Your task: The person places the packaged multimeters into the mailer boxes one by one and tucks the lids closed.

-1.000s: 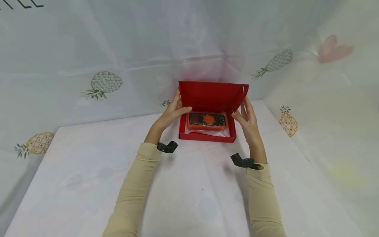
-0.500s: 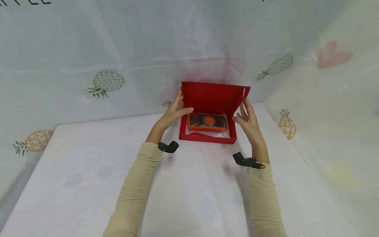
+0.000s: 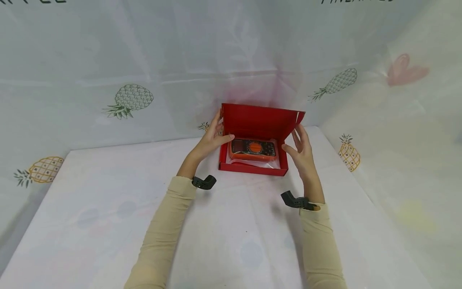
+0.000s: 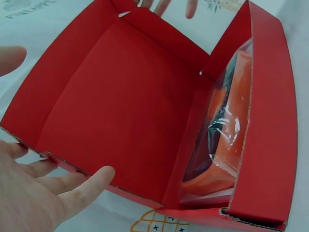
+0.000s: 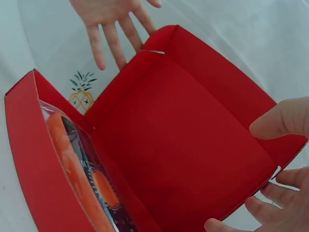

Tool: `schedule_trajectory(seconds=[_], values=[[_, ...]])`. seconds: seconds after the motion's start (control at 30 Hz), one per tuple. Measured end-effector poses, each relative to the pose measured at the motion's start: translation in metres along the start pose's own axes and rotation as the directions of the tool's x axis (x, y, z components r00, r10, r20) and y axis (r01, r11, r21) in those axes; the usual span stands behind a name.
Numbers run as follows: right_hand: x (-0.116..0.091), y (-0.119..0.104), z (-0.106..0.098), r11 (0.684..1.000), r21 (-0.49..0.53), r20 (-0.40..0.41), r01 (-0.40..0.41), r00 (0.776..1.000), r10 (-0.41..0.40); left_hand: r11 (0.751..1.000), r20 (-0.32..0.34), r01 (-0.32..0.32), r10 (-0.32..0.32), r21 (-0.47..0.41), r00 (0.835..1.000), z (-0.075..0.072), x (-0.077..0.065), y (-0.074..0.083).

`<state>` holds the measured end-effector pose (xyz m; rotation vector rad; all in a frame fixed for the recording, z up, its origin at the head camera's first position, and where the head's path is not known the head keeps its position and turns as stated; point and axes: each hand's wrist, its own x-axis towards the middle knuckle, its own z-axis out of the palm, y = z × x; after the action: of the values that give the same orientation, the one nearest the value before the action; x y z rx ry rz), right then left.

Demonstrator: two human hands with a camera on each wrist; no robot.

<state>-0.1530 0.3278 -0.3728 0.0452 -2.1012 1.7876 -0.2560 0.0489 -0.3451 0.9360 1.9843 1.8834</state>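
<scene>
A red cardboard box (image 3: 252,168) sits at the far part of the table, its lid (image 3: 258,120) raised and hinged at the back. Inside the base lies an orange-and-black multimeter (image 3: 252,148) in a clear plastic bag, dial up. My left hand (image 3: 208,143) is at the lid's left side; its extended fingers touch the lid's edge, thumb apart. On the opposite side, my right hand (image 3: 303,154) has its fingers against the lid's right edge. In the right wrist view its thumb (image 5: 282,121) is over the lid's front flap, without a visible pinch.
A white patterned cloth (image 3: 231,241) covers the table. Behind the box hangs a pale sheet (image 3: 180,92) with printed pineapples, close to the raised lid. Each wrist carries a black camera mount, such as the left mount (image 3: 204,182).
The lid's top edge has come down a little, tilting towards the person. Both hands move with it at its sides. The multimeter and the box base stay in place.
</scene>
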Motion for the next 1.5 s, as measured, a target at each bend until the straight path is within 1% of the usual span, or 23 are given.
schedule_trajectory(seconds=[0.1, 0.17, 0.2, 0.3, 0.43, 0.57, 0.67, 0.77, 0.87, 0.93, 1.03, 1.1, 1.17, 1.27, 1.3, 1.43, 1.5], values=[[-0.001, 0.002, 0.001, 1.000, 0.003, -0.028, 0.006, 1.000, -0.006, 1.000, -0.008, 0.000, 0.000, 0.001, 1.000, 0.002, -0.007, 0.010], [-0.002, 0.004, 0.003, 1.000, 0.017, -0.067, 0.012, 0.998, -0.011, 1.000, -0.025, -0.004, 0.004, 0.019, 1.000, 0.004, -0.012, 0.015], [-0.002, 0.004, 0.003, 0.999, 0.032, -0.092, 0.016, 0.996, -0.013, 1.000, -0.033, -0.007, 0.008, 0.024, 0.999, 0.004, -0.013, 0.015], [-0.003, 0.006, 0.005, 0.995, 0.099, -0.177, 0.025, 0.984, -0.007, 1.000, -0.065, -0.009, 0.010, 0.025, 0.998, 0.002, -0.011, 0.004], [-0.003, 0.007, 0.007, 0.978, 0.206, -0.251, 0.024, 0.967, 0.029, 1.000, -0.106, -0.020, 0.018, -0.022, 0.994, -0.002, -0.005, -0.016], [-0.004, 0.008, 0.005, 0.955, 0.296, -0.276, 0.004, 0.958, 0.081, 0.998, -0.160, -0.061, 0.057, -0.019, 0.985, -0.002, -0.004, -0.024], [-0.004, 0.009, 0.003, 0.943, 0.331, -0.279, -0.013, 0.954, 0.111, 0.995, -0.207, -0.096, 0.092, -0.009, 0.974, 0.000, -0.002, -0.027], [-0.004, 0.008, 0.002, 0.943, 0.332, -0.277, -0.024, 0.953, 0.122, 0.992, -0.263, -0.120, 0.110, -0.023, 0.958, 0.005, 0.002, -0.029], [-0.004, 0.008, 0.004, 0.951, 0.309, -0.268, -0.032, 0.956, 0.119, 0.992, -0.338, -0.124, 0.110, -0.018, 0.935, 0.011, 0.006, -0.031], [-0.003, 0.009, 0.006, 0.958, 0.285, -0.254, -0.037, 0.961, 0.113, 0.993, -0.394, -0.117, 0.105, -0.007, 0.913, 0.014, 0.009, -0.031], [-0.003, 0.009, 0.010, 0.967, 0.254, -0.241, -0.036, 0.966, 0.099, 0.995, -0.466, -0.099, 0.075, -0.026, 0.882, 0.017, 0.012, -0.028], [-0.003, 0.010, 0.011, 0.967, 0.251, -0.247, -0.030, 0.964, 0.095, 0.993, -0.490, -0.092, 0.047, -0.068, 0.870, 0.017, 0.013, -0.026], [-0.003, 0.010, 0.011, 0.966, 0.256, -0.265, -0.022, 0.960, 0.092, 0.990, -0.492, -0.086, 0.021, -0.109, 0.870, 0.017, 0.014, -0.024], [-0.003, 0.011, 0.009, 0.970, 0.243, -0.283, -0.018, 0.955, 0.089, 0.985, -0.475, -0.086, 0.006, -0.147, 0.880, 0.017, 0.015, -0.022], [-0.003, 0.011, 0.009, 0.971, 0.239, -0.283, -0.019, 0.955, 0.089, 0.986, -0.473, -0.085, 0.006, -0.146, 0.881, 0.016, 0.015, -0.022], [-0.003, 0.012, 0.009, 0.979, 0.200, -0.271, -0.029, 0.959, 0.084, 0.992, -0.483, -0.054, -0.008, -0.115, 0.875, 0.016, 0.012, -0.024], [-0.003, 0.012, 0.009, 0.979, 0.200, -0.275, -0.035, 0.957, 0.091, 0.994, -0.483, -0.038, -0.017, -0.104, 0.875, 0.016, 0.011, -0.024]])
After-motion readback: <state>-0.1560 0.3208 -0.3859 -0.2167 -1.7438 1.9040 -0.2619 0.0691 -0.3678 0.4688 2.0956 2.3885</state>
